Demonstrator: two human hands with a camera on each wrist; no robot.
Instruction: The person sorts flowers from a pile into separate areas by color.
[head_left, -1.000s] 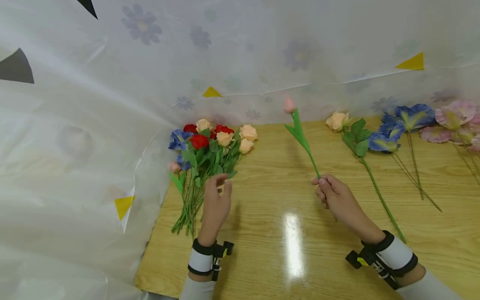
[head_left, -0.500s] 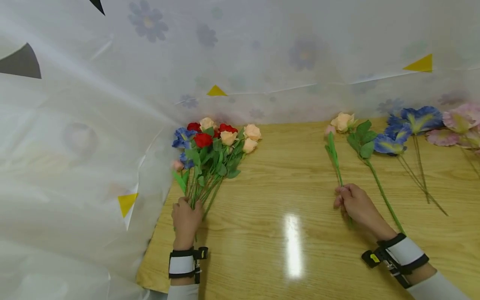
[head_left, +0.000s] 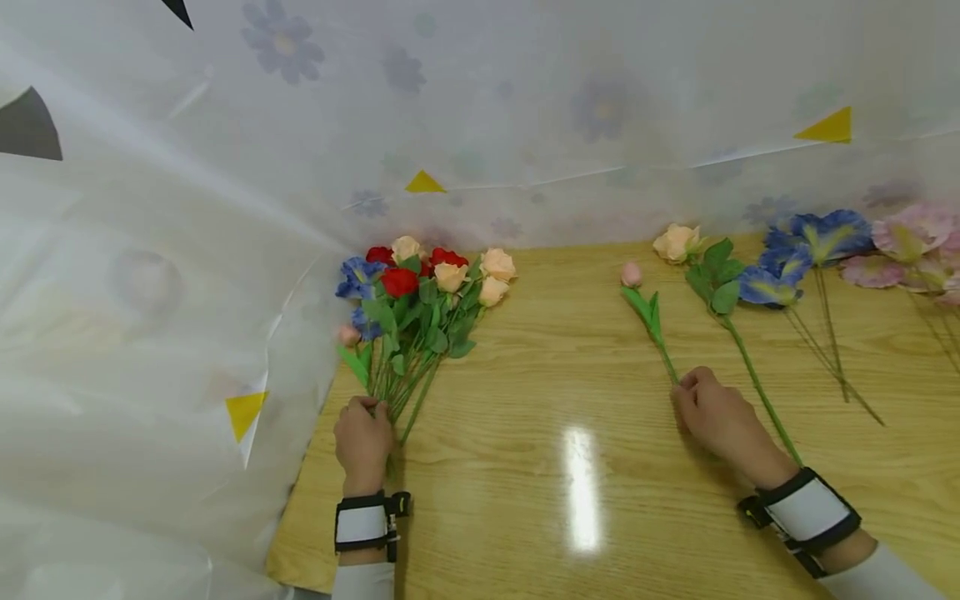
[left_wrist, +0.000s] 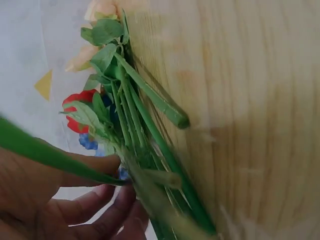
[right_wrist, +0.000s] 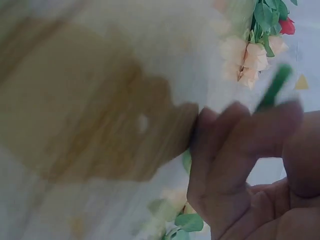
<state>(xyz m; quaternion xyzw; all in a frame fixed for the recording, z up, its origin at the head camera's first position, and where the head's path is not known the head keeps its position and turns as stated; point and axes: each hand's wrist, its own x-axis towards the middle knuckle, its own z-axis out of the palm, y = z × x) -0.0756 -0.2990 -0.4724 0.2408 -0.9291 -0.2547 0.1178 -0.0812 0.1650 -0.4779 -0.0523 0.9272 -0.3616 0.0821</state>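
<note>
At the table's left, my left hand [head_left: 364, 433] grips stems of a bunch of artificial flowers [head_left: 420, 317]: red and peach roses, blue irises and a pink tulip. In the left wrist view its thumb and fingers [left_wrist: 112, 210] curl about the green stems [left_wrist: 160, 150], some cut ends sticking out toward the camera. Right of the middle, my right hand [head_left: 716, 417] pinches the lower stem of a single pink tulip [head_left: 647, 312], low over the table with its head pointing away. The right wrist view has a short length of green stem [right_wrist: 274, 89] showing past bent fingers; the rest is hidden.
A peach rose [head_left: 678, 243] with a long leafy stem lies just right of the tulip. Beyond it are blue irises [head_left: 825, 237] and large pink flowers [head_left: 911, 229]. Pale plastic sheeting [head_left: 495, 100] rises along the table's [head_left: 510, 467] back and left sides.
My left hand has come down and back onto the bunch's stems. The tulip in my right hand was raised, came down toward the peach rose, and its head has since swung left.
</note>
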